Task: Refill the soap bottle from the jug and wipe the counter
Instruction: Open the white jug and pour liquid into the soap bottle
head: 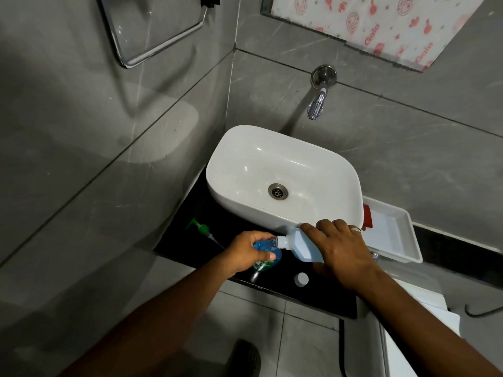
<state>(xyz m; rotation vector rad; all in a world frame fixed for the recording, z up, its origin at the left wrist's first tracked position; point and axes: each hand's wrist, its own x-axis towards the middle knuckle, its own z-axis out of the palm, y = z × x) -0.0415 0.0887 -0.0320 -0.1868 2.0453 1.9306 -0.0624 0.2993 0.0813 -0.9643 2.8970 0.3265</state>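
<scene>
**Pouring from jug to soap bottle, in front of the basin**

I keep the soap bottle [265, 253] upright on the black counter [321, 297], just in front of the white basin [283, 172], so its open mouth faces up. My left hand [245, 254] curls round its body to stop it tipping while I pour. My right hand [343, 254] grips the jug [298, 244] from above and holds it tipped on its side, its threaded neck meeting the bottle's mouth so the blue liquid runs straight in and not onto the counter.

The green pump head [202, 231] lies to the left of the basin's front edge, out of the way; a small white cap [301, 279] sits in front of the basin, probably the jug's.

My hands cover most of both containers, so I cannot judge either fill level, nor see any stream at the neck. The bottle's label is unreadable. A white tray [394, 238] sits to the right of the basin, its contents partly hidden behind the basin's rim. No wiping cloth shows.
</scene>
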